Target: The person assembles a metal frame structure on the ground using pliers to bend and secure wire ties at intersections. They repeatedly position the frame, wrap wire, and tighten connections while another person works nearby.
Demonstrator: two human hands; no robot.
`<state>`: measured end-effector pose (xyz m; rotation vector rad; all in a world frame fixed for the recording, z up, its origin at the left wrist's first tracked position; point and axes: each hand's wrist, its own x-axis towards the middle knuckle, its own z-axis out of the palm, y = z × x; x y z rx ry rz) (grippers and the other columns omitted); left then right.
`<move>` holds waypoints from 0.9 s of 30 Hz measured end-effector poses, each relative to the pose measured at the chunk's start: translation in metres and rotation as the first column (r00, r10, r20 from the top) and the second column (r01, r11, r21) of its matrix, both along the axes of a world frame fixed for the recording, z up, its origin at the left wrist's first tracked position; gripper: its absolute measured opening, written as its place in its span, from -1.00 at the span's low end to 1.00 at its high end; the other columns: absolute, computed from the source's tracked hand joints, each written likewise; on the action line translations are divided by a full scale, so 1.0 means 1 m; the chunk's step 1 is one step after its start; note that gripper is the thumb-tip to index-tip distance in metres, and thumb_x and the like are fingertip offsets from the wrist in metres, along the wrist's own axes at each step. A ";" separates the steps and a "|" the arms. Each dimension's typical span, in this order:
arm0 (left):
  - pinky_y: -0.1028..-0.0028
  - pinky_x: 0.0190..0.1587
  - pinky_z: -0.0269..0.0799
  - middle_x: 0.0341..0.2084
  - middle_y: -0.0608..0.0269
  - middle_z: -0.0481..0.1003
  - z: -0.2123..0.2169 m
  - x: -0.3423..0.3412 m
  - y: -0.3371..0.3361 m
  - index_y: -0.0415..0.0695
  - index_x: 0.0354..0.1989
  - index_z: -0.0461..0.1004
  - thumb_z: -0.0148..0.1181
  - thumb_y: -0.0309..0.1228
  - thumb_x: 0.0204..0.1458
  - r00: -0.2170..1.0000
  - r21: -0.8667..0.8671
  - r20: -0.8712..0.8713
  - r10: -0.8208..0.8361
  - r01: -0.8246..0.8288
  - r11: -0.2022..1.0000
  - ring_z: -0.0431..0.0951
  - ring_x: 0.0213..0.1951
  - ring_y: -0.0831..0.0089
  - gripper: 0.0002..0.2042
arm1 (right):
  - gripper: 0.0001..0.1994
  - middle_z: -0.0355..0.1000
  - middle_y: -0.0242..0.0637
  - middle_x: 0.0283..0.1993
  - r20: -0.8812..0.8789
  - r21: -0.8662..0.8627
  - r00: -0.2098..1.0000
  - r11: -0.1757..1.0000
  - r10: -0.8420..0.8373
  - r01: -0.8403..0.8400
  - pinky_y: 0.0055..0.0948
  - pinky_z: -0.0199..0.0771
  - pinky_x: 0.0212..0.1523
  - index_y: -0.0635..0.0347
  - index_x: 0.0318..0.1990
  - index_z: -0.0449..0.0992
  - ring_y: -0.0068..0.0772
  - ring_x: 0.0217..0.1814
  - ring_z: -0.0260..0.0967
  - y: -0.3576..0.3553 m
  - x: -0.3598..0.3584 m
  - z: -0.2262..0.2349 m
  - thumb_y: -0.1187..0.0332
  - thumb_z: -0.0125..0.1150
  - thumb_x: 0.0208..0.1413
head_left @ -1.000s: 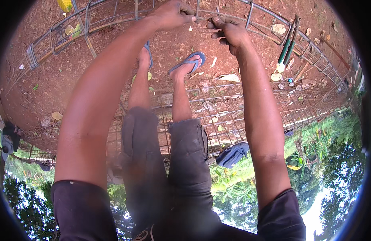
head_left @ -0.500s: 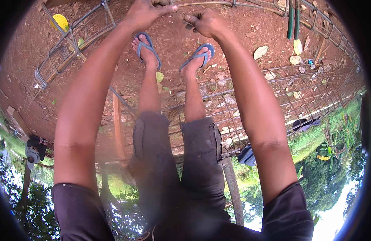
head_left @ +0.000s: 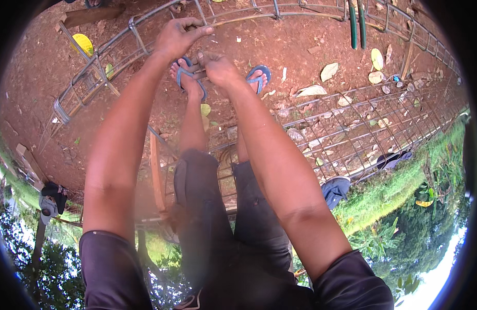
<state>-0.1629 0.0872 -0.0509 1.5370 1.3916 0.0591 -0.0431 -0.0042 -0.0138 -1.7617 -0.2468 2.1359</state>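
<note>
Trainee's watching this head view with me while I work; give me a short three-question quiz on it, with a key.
1. Which is nearer the grey metal-bar frame: the left hand or the right hand?
2. In the picture, the long green tool handles are: A) left of both hands; B) between the hands; C) right of both hands.
3. True or false: blue thong sandals are worn on both feet.
Key: 1. left hand; 2. C; 3. true.

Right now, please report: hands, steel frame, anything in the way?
Left hand at steel frame, contact unclear. Right hand lower in view, grip unclear. Green-handled tool at frame's right side, clear of both hands.
</note>
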 end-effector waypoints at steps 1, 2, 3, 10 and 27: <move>0.44 -0.24 0.43 -0.47 0.26 0.57 0.001 0.001 -0.003 -0.07 -0.24 0.61 0.33 0.05 -0.15 1.000 0.048 -0.005 0.019 -0.018 0.999 0.54 -0.38 0.50 -0.55 | -0.71 0.53 -0.33 -0.23 0.053 0.063 0.997 0.997 0.051 -0.054 -0.48 0.33 -0.32 0.18 -0.16 0.54 -0.52 -0.31 0.46 -0.003 0.004 -0.010 0.21 -0.08 0.29; 0.45 -0.22 0.43 -0.45 0.25 0.57 0.001 0.003 -0.005 -0.09 -0.23 0.60 0.32 0.03 -0.13 0.998 0.220 0.013 0.068 -0.070 0.973 0.54 -0.36 0.51 -0.56 | -0.71 0.53 -0.33 -0.24 0.109 0.123 0.989 0.986 0.097 -0.110 -0.48 0.34 -0.33 0.18 -0.16 0.54 -0.53 -0.30 0.45 -0.007 0.009 -0.019 0.20 -0.06 0.28; 0.46 -0.21 0.43 -0.42 0.24 0.57 0.004 0.004 -0.012 -0.10 -0.23 0.60 0.32 0.00 -0.10 0.992 0.379 0.037 0.119 -0.124 0.917 0.54 -0.35 0.51 -0.57 | -0.70 0.54 -0.33 -0.25 0.189 0.126 0.978 0.985 0.090 -0.115 -0.48 0.36 -0.34 0.19 -0.15 0.55 -0.54 -0.30 0.45 -0.010 0.014 -0.021 0.18 -0.04 0.27; 0.43 -0.06 0.41 -0.24 0.15 0.56 0.062 0.027 -0.072 -0.18 -0.16 0.55 0.33 -0.13 -0.05 0.593 -0.086 0.182 0.784 -0.785 0.613 0.53 -0.15 0.39 -0.61 | -0.82 0.51 -0.25 -0.45 0.878 0.454 0.363 0.784 -0.313 -0.422 -0.46 0.48 -0.37 0.23 -0.30 0.54 -0.42 -0.42 0.48 0.002 0.169 0.052 0.29 0.21 0.07; 0.35 0.03 0.46 -0.04 -0.07 0.43 0.036 0.043 -0.130 -0.18 -0.27 0.25 0.01 -0.69 0.07 0.028 -0.566 0.380 0.925 -0.783 0.256 0.50 -0.05 0.15 -0.85 | -0.53 0.30 0.24 -0.03 0.925 -0.364 -0.187 0.636 0.329 -0.681 -0.04 0.33 0.06 0.34 -0.09 0.29 0.18 -0.02 0.33 0.090 0.322 0.010 0.16 0.09 -0.08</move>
